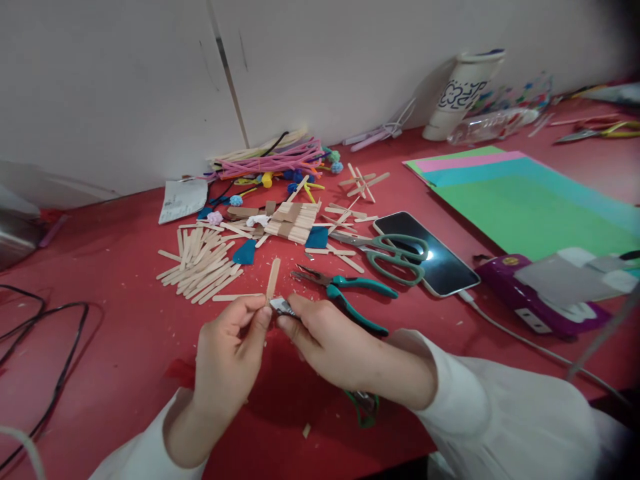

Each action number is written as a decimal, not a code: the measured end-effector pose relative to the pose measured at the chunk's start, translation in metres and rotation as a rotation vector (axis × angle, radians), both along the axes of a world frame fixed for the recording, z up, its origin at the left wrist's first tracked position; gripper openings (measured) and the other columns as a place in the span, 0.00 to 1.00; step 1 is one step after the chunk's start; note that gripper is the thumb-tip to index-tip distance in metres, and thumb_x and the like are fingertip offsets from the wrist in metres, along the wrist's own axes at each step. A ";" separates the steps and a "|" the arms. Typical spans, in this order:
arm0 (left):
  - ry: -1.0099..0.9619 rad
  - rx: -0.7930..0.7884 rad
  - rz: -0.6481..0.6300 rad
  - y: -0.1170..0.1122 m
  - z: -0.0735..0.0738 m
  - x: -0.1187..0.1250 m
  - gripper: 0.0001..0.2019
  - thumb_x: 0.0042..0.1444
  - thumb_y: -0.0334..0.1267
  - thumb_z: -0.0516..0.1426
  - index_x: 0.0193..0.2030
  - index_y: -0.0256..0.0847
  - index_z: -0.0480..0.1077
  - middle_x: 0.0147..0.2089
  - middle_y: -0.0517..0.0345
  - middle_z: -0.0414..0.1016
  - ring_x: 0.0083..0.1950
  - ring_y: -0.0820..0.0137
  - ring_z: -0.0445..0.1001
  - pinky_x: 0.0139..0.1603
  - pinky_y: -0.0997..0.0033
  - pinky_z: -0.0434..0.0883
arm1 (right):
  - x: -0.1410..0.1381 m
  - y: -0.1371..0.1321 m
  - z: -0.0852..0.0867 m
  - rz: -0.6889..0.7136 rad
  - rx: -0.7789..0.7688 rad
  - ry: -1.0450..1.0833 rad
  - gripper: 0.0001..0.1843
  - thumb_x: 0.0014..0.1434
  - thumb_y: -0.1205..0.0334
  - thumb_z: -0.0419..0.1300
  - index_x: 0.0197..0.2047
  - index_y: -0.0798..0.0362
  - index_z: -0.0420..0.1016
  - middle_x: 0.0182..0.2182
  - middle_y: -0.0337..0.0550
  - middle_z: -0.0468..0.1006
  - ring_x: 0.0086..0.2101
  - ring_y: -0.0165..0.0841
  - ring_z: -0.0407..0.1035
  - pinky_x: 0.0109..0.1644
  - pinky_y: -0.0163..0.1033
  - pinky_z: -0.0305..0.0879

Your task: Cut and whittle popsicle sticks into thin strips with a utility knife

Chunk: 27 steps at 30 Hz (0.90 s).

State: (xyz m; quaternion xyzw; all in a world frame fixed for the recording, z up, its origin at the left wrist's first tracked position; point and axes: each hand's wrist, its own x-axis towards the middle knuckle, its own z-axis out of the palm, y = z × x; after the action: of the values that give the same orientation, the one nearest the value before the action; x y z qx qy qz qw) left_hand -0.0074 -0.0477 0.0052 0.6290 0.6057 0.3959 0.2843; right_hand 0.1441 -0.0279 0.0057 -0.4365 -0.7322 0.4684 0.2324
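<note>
My left hand (235, 347) is closed, pinching a wooden craft stick (273, 277) that points up and away from me. My right hand (325, 337) is closed around a utility knife (283, 307), its short pale blade against or very near the lower part of the stick. The knife's handle is mostly hidden in the fingers. Just beyond the right hand lie teal-handled pliers (345, 287), jaws slightly apart, and green-handled scissors (395, 257). A loose heap of craft sticks (200, 263) spreads beyond the left hand, beside a raft of joined sticks (293, 222).
A phone (425, 253) lies under the scissors, its cable running right past a purple power strip (530, 293). Coloured paper (525, 200), a tumbler (463, 93) and pink pipe cleaners (275, 160) sit farther back. Black cable (65, 360) curls at left. Wood shavings dot the red table.
</note>
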 end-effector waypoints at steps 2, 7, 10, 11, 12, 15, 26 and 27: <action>-0.111 -0.045 0.016 0.002 0.001 0.000 0.08 0.55 0.41 0.56 0.35 0.40 0.72 0.29 0.59 0.80 0.30 0.72 0.79 0.32 0.79 0.74 | 0.000 0.000 0.001 -0.001 -0.037 0.056 0.10 0.62 0.66 0.49 0.28 0.51 0.55 0.19 0.32 0.62 0.19 0.24 0.56 0.23 0.31 0.52; -0.210 -0.074 0.035 0.002 0.002 -0.001 0.07 0.54 0.41 0.57 0.35 0.39 0.71 0.29 0.60 0.80 0.28 0.73 0.78 0.32 0.79 0.74 | 0.000 0.002 0.003 0.045 -0.390 0.304 0.08 0.64 0.63 0.46 0.31 0.51 0.57 0.16 0.27 0.62 0.12 0.20 0.56 0.14 0.25 0.52; -0.198 -0.042 0.030 0.003 0.002 -0.003 0.07 0.54 0.40 0.57 0.35 0.39 0.71 0.27 0.61 0.79 0.26 0.74 0.77 0.30 0.80 0.73 | -0.001 0.004 0.001 0.081 -0.589 0.431 0.07 0.64 0.63 0.45 0.34 0.51 0.59 0.14 0.26 0.62 0.10 0.21 0.55 0.11 0.24 0.54; -0.174 -0.025 0.029 0.003 0.001 -0.003 0.07 0.54 0.39 0.57 0.35 0.39 0.71 0.26 0.61 0.79 0.25 0.75 0.76 0.29 0.81 0.73 | -0.001 0.005 0.001 0.085 -0.622 0.471 0.07 0.64 0.62 0.46 0.34 0.51 0.59 0.14 0.25 0.63 0.09 0.21 0.56 0.11 0.24 0.54; -0.140 -0.005 0.030 0.003 0.001 -0.004 0.06 0.54 0.39 0.56 0.35 0.39 0.71 0.26 0.61 0.79 0.25 0.75 0.76 0.27 0.81 0.72 | -0.001 0.006 -0.001 0.089 -0.650 0.517 0.07 0.64 0.62 0.47 0.33 0.51 0.59 0.13 0.25 0.63 0.09 0.21 0.56 0.10 0.24 0.54; -0.042 0.050 0.027 0.004 0.001 -0.005 0.06 0.56 0.38 0.55 0.36 0.39 0.71 0.25 0.62 0.78 0.24 0.77 0.74 0.24 0.83 0.69 | 0.000 0.008 -0.005 0.140 -0.749 0.684 0.07 0.63 0.61 0.49 0.32 0.52 0.61 0.13 0.27 0.65 0.08 0.22 0.57 0.10 0.25 0.56; -0.417 -0.173 0.063 0.005 0.003 0.004 0.09 0.54 0.42 0.59 0.35 0.38 0.71 0.29 0.59 0.79 0.30 0.73 0.77 0.34 0.79 0.74 | 0.002 0.012 -0.010 0.165 -0.776 0.885 0.10 0.60 0.57 0.51 0.33 0.54 0.66 0.14 0.29 0.67 0.08 0.23 0.58 0.09 0.27 0.56; -0.460 -0.195 0.068 0.005 0.002 0.004 0.11 0.53 0.44 0.59 0.36 0.38 0.71 0.30 0.58 0.80 0.31 0.72 0.78 0.34 0.78 0.74 | 0.003 0.012 -0.009 0.137 -0.718 0.871 0.11 0.61 0.56 0.51 0.33 0.54 0.65 0.15 0.29 0.67 0.09 0.23 0.58 0.09 0.27 0.55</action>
State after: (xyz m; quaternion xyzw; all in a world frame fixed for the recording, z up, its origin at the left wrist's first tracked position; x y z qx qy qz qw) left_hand -0.0032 -0.0428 0.0073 0.4712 0.5811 0.4775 0.4606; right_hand 0.1468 -0.0157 -0.0033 -0.2063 -0.3904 0.8387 0.3188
